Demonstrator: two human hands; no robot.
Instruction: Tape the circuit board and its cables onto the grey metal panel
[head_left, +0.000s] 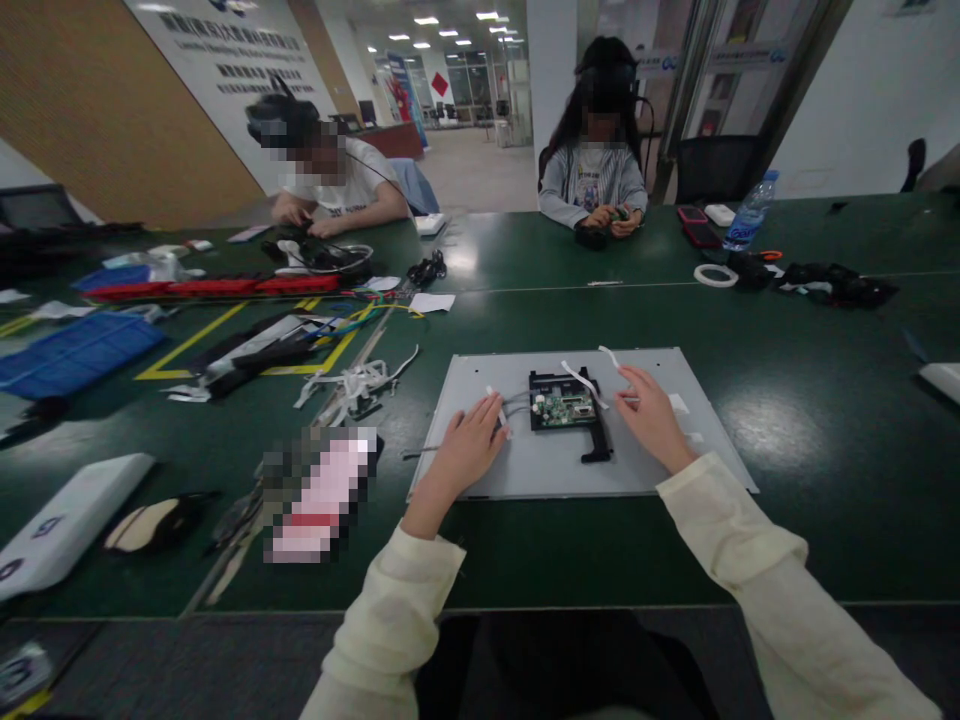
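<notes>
A grey flat panel [517, 475] lies on the table in front of me. On its middle sits a green circuit board [564, 407] in a black plastic bracket [598, 440]. My left hand [469, 447] rests on the panel left of the board, fingers stretched out over a white tape strip [502, 415] and grey cables [517, 403]. My right hand [651, 415] is just right of the bracket, finger and thumb closed on a thin white strip [607, 354] that sticks up. Another white strip [585, 382] curls over the board's upper right.
Left of the panel lie a heap of white strips [352, 388], a blurred-out phone [326, 495], a white box [71, 520] and a blue tray [82, 350]. Two people sit across the table. A water bottle [750, 212] and a tape roll [715, 275] stand far right.
</notes>
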